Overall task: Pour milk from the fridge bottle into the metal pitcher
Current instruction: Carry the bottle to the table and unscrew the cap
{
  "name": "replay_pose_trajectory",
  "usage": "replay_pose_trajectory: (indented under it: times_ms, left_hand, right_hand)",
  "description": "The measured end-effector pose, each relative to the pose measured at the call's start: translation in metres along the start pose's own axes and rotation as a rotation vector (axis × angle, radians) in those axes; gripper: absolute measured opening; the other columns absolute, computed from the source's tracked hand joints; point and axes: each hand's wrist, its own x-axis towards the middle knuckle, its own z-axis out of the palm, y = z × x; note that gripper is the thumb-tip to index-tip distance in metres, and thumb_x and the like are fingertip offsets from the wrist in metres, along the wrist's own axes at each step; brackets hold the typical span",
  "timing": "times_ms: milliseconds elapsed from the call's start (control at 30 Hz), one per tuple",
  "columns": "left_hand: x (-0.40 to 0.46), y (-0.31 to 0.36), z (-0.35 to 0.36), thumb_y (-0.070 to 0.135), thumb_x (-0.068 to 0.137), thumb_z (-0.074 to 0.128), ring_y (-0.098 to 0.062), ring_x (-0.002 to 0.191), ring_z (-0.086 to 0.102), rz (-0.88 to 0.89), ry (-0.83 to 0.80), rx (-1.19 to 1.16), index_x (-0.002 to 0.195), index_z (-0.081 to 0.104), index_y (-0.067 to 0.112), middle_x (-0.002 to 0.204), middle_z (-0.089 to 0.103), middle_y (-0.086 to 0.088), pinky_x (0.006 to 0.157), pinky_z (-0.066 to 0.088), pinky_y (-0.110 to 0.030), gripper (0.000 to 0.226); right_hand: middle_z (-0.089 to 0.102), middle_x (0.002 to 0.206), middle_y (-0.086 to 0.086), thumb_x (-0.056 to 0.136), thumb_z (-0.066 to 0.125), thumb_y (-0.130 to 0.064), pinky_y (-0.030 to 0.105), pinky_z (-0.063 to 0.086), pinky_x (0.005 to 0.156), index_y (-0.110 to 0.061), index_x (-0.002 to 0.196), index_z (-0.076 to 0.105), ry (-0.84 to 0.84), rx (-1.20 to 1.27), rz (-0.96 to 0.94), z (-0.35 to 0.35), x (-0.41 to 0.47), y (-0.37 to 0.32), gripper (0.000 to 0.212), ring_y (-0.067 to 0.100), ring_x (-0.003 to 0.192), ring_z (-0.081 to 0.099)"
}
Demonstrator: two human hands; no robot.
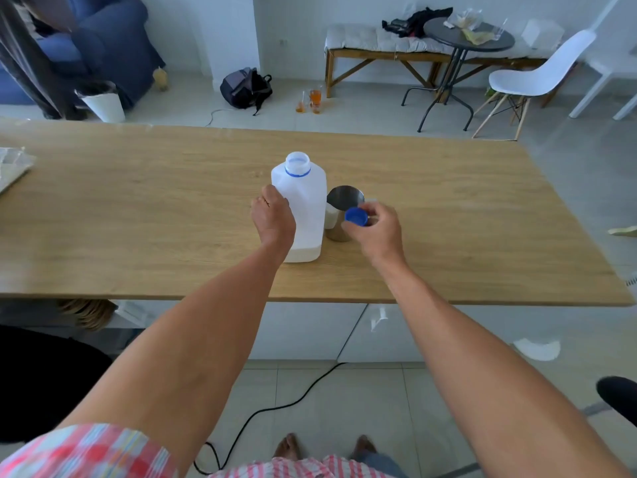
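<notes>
The bottle stands upright and uncapped on the table, a shallow layer of milk at its bottom. The left hand grips its left side, fingers curled round the edge. Just right of those fingers, touching or nearly touching the bottle, stands the pitcher. The right hand pinches the blue cap between its fingertips, in front of the pitcher's rim.

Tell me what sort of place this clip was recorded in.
Probably a home living or dining area: a long wooden table holding a white plastic milk bottle, a blue fabric armchair, and a cushioned wooden bench beside a round dark metal table.
</notes>
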Motion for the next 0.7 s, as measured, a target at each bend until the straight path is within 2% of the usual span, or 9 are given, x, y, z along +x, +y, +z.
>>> replay_pose_trajectory:
  times_ms: [67, 133, 300, 500, 567, 633, 700]
  left_hand:
    - [0.002, -0.001, 0.0, 0.033, 0.083, 0.034, -0.022, 0.067, 0.037, 0.003, -0.006, -0.004, 0.059, 0.034, 0.02, 0.067, 0.042, 0.0, 0.062, 0.033, -0.038, 0.027]
    - [0.004, -0.003, 0.0, 0.033, 0.083, 0.034, -0.02, 0.064, 0.036, 0.007, -0.014, 0.005, 0.059, 0.033, 0.019, 0.067, 0.041, -0.001, 0.059, 0.032, -0.035, 0.027]
    - [0.011, -0.008, 0.002, 0.022, 0.095, 0.035, -0.017, 0.056, 0.032, 0.018, -0.013, -0.003, 0.061, 0.028, 0.019, 0.062, 0.037, 0.002, 0.051, 0.03, -0.028, 0.035]
    - [0.017, -0.01, 0.001, 0.025, 0.093, 0.034, -0.018, 0.058, 0.034, 0.036, -0.025, 0.018, 0.061, 0.029, 0.02, 0.064, 0.038, 0.0, 0.053, 0.031, -0.031, 0.033]
    - [0.016, -0.01, 0.001, 0.028, 0.089, 0.035, -0.019, 0.059, 0.033, 0.037, -0.033, 0.016, 0.061, 0.028, 0.019, 0.062, 0.036, 0.0, 0.053, 0.03, -0.031, 0.03]
    - [0.015, -0.008, 0.001, 0.032, 0.083, 0.035, -0.023, 0.065, 0.033, 0.034, -0.03, 0.013, 0.059, 0.028, 0.022, 0.063, 0.035, 0.0, 0.056, 0.03, -0.035, 0.027]
    - [0.016, -0.007, 0.001, 0.033, 0.081, 0.035, -0.023, 0.067, 0.033, 0.042, -0.033, 0.032, 0.05, 0.03, 0.029, 0.061, 0.035, 0.002, 0.057, 0.029, -0.037, 0.032]
  right_hand:
    - [0.061, 0.112, 0.001, 0.077, 0.088, -0.019, 0.016, 0.047, 0.076, -0.016, 0.103, 0.069, -0.033, -0.056, 0.025, 0.005, -0.012, 0.021, 0.033, 0.014, 0.094, 0.064]
    - [0.061, 0.108, 0.0, 0.079, 0.087, -0.017, 0.02, 0.045, 0.08, -0.017, 0.104, 0.07, -0.076, -0.095, 0.041, 0.012, -0.02, 0.038, 0.03, 0.016, 0.097, 0.061]
    - [0.072, 0.107, 0.008, 0.081, 0.082, -0.012, 0.043, 0.054, 0.089, -0.007, 0.112, 0.073, -0.079, -0.215, 0.071, 0.028, -0.028, 0.059, 0.033, 0.027, 0.102, 0.065]
    - [0.073, 0.105, 0.008, 0.08, 0.084, -0.014, 0.043, 0.055, 0.087, -0.005, 0.112, 0.071, -0.055, -0.271, 0.091, 0.041, -0.033, 0.07, 0.036, 0.029, 0.101, 0.066]
    - [0.072, 0.112, 0.005, 0.08, 0.085, -0.019, 0.04, 0.054, 0.09, -0.008, 0.122, 0.069, -0.062, -0.291, 0.094, 0.043, -0.035, 0.073, 0.046, 0.026, 0.107, 0.064]
    - [0.064, 0.129, 0.0, 0.081, 0.084, -0.028, 0.037, 0.051, 0.098, -0.014, 0.137, 0.062, -0.082, -0.281, 0.109, 0.042, -0.034, 0.071, 0.062, 0.02, 0.119, 0.058]
    - [0.058, 0.134, -0.003, 0.084, 0.077, -0.032, 0.038, 0.05, 0.101, -0.017, 0.138, 0.059, -0.068, -0.234, 0.14, 0.038, -0.027, 0.066, 0.059, 0.016, 0.122, 0.055]
